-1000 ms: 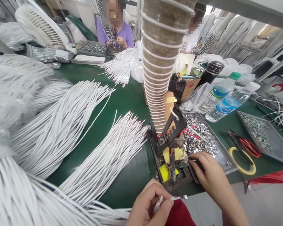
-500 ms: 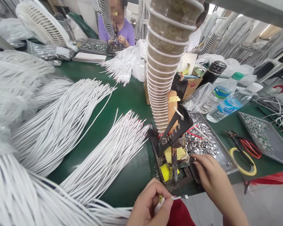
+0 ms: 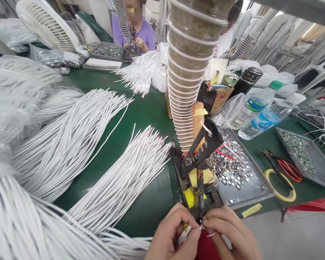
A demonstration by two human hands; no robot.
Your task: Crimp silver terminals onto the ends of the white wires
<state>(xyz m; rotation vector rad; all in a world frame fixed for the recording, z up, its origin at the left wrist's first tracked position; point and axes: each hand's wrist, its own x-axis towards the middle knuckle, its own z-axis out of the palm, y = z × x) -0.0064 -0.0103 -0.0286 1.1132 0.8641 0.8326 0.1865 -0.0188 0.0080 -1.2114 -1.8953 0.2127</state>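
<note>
At the bottom middle, my left hand (image 3: pixel 174 233) is closed around white cables (image 3: pixel 184 231), holding one stripped end between thumb and forefinger. My right hand (image 3: pixel 231 231) meets it fingertip to fingertip. Its fingers are pinched over that cable end; a tiny dark and metallic piece shows there, and what exactly they grip is hidden. A short pale wire end (image 3: pixel 210 234) sticks out below these fingers. Just beyond both hands stands a soldering iron (image 3: pixel 199 191), tip downward in a black stand (image 3: pixel 203 155), with yellow sponge (image 3: pixel 191 198) beside it.
Bundles of white cables (image 3: pixel 124 177) cover the left. A ribbed hose (image 3: pixel 186 79) hangs over the stand. Right of it are a grey tray (image 3: pixel 251 180) of metal connectors, water bottles (image 3: pixel 265 119), cutting pliers (image 3: pixel 277 166) and yellow tape (image 3: pixel 280 193). A co-worker (image 3: pixel 132 32) sits opposite.
My right hand has come from the stand's right side, down and left to my left hand's fingertips. My left hand stays put, still holding the cables. A yellow strip by the tray is now uncovered.
</note>
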